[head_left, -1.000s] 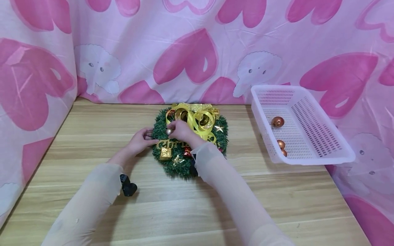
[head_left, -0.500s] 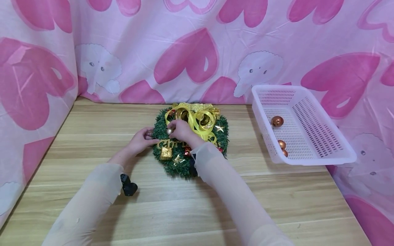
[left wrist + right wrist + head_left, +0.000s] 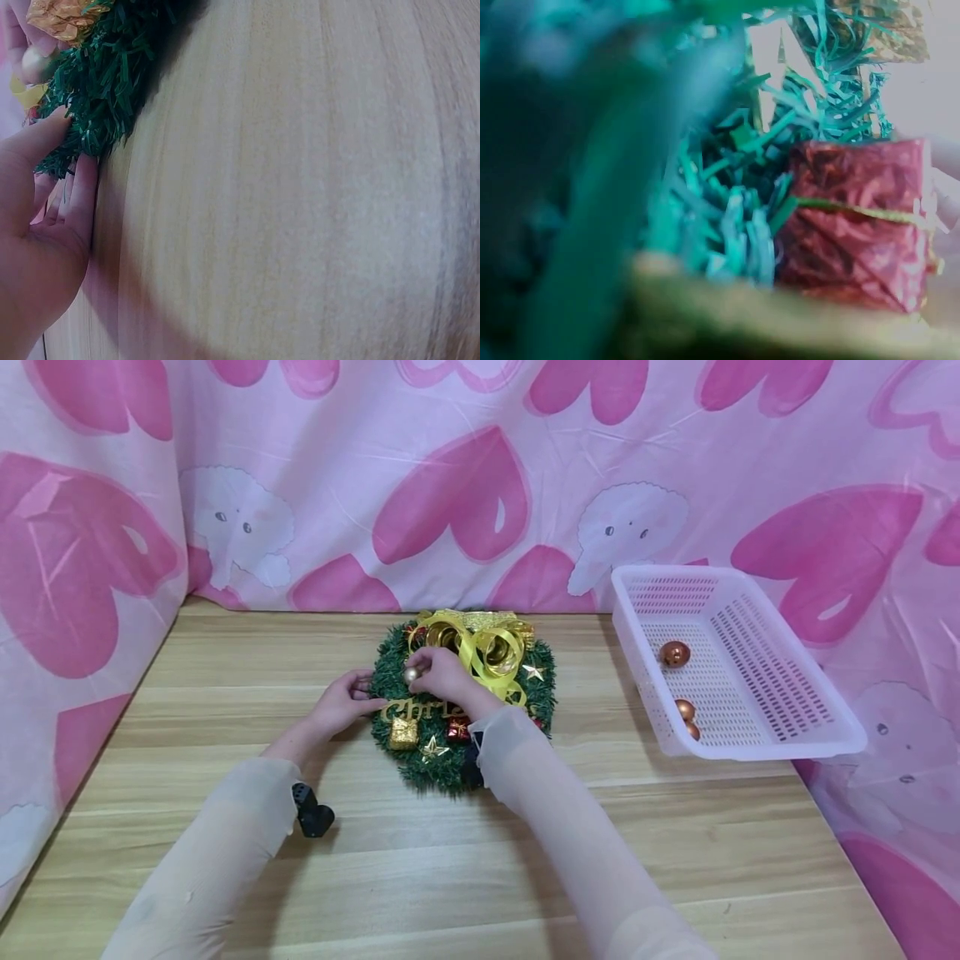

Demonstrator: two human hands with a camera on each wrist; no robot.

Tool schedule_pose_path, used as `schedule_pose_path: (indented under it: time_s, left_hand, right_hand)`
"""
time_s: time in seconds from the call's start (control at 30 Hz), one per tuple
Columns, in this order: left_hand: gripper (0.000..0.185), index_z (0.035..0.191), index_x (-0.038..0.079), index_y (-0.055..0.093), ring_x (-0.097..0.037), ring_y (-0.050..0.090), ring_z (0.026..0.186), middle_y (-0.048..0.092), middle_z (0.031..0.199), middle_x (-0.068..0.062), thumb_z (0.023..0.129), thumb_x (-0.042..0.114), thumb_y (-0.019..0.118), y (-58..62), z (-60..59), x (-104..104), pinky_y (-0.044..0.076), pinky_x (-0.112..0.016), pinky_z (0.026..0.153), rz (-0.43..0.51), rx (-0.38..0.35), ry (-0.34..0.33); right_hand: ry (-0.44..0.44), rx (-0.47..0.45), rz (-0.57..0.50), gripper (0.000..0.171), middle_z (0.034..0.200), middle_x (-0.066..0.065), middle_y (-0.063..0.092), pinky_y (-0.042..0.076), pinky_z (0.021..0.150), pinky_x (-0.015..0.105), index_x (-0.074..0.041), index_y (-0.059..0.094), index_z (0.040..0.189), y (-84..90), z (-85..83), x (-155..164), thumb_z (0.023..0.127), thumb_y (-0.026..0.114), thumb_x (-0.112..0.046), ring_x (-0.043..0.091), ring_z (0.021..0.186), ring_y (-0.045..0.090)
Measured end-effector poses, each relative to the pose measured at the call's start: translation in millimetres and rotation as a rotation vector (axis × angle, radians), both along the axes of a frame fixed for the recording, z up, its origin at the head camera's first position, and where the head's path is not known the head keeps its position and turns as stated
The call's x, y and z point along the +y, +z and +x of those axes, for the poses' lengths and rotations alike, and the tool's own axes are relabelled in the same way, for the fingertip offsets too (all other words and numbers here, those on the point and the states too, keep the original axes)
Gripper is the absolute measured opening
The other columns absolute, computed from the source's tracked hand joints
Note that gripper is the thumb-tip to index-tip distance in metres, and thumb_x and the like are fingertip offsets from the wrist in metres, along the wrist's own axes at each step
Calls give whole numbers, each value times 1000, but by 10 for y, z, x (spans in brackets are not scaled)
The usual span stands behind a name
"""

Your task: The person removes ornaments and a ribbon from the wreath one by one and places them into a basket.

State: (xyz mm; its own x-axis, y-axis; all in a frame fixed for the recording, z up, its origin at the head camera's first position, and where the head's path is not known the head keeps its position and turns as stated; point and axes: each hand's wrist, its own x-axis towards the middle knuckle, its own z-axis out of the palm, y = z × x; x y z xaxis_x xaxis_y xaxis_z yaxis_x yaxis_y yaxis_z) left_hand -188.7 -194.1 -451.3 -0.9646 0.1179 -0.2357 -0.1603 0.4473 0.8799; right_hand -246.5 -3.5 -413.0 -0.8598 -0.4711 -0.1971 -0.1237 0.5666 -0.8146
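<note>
From the head view, your right hand [image 3: 442, 675] pinched a small gold ball [image 3: 411, 675] at the wreath [image 3: 463, 697], at about ten o'clock on its green ring, fingers curled round it. Your left hand [image 3: 341, 702] rested its fingertips against the wreath's outer edge at nine o'clock, fingers fairly straight, bracing rather than gripping. Three copper balls [image 3: 674, 653] lay in the white basket [image 3: 780, 739] at three o'clock of the wreath, well apart from it. I judged the work part-way: one ball was in hand at the ring, three were in the basket, and whether the held one was fixed or loose I could not tell. The gold ribbon bow [image 3: 480, 643] sat at twelve o'clock, just beside your right hand, so room there was tight. The pink curtain [image 3: 450, 485] closed the far side and the left; the table [image 3: 675, 860] lay open toward six o'clock.

From the left wrist view, your left hand [image 3: 41, 225] lay flat-fingered, thumb and fingers touching the wreath's needles [image 3: 105, 82], with bare table [image 3: 315, 187] running wide to three o'clock. The gold ball [image 3: 34, 64] showed at eleven o'clock, partly hidden.

From the right wrist view, the picture was blurred; you had a red foil parcel [image 3: 855, 225] set among the green needles [image 3: 727, 217], and the hand's hold could not be read there.
</note>
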Motion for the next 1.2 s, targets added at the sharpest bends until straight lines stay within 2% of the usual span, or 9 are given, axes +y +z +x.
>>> schedule_pose_path:
  time_s: [0.2,0.3,0.53,0.73,0.93,1.1,1.2]
  left_hand:
    - [72,144,-3,25,-32,45,112,43,130,-25,87,17,64,-4,-9,1,42,-43,101,-12,-3,2]
    - [72,144,-3,24,-32,45,113,43,130,-26,88,17,64,-7,-16,-3,42,-43,101,-13,-3,1]
    - [71,144,-4,25,-32,47,112,44,131,-26,88,16,63,0,-14,4,43,-40,99,-8,8,-4]
    - [71,144,-5,24,-31,47,111,44,129,-26,88,17,63,1,16,-3,44,-38,97,-11,9,-8]
    - [72,144,-5,24,-31,47,112,44,130,-26,88,17,64,-2,33,-3,43,-40,99,-7,3,-12]
    - [71,144,-4,24,-31,47,112,44,130,-26,88,17,63,5,26,3,44,-37,97,-9,2,-15]
    - [72,144,-4,23,-32,46,113,43,131,-27,88,17,63,-6,10,-5,43,-40,98,-11,6,-16]
  right_hand:
    - [-27,-67,-113,35,100,11,62,51,72,21,-2,62,108,29,-6,47,75,71,3,17,86,56]
    - [-44,-76,-138,35,100,12,62,51,72,20,-2,62,109,57,-4,64,75,72,3,16,85,56]
    - [-78,-81,-160,36,102,11,64,50,72,20,-3,63,109,75,-11,97,75,72,2,15,85,57]
    - [-59,-91,-171,33,100,9,62,50,72,20,-5,64,108,110,15,106,76,72,1,15,85,56]
    - [-41,-74,-170,33,101,10,62,50,72,19,-4,63,108,202,45,118,77,72,1,15,86,57]
    - [-43,-73,-173,33,101,11,63,51,72,20,-4,64,109,292,50,142,77,71,1,16,87,58]
    - [-44,-66,-163,33,101,10,63,51,72,20,-5,64,109,338,50,162,77,72,0,16,88,58]
